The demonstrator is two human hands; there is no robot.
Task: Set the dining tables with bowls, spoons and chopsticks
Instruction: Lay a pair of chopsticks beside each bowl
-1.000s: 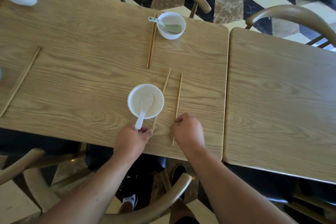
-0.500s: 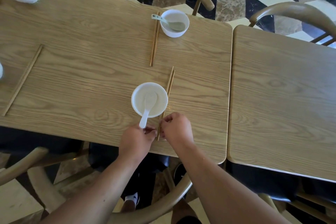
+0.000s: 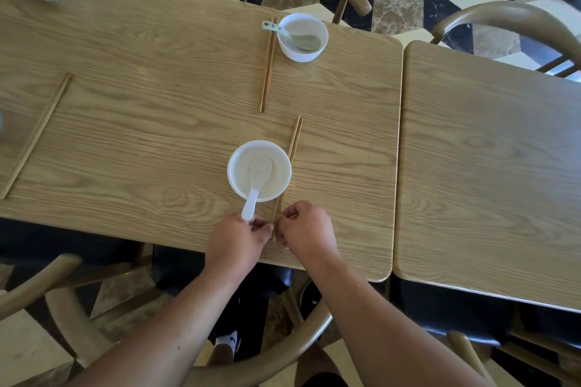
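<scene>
The near bowl [image 3: 238, 173] sits by the table's [image 3: 141, 122] near edge. A white spoon [image 3: 258, 177] lies in it, with its handle out over the rim toward me. The chopsticks [image 3: 291, 152] lie as a close pair just beside the bowl's right side. My left grip [image 3: 239, 237] and right grip [image 3: 306, 231] have their fingers curled, pinching the pair's near ends (one from each side). By the far edge, a second bowl [image 3: 314, 55] holds a greenish spoon [image 3: 298, 38], and another pair of chopsticks [image 3: 267, 66] lies just to its left.
</scene>
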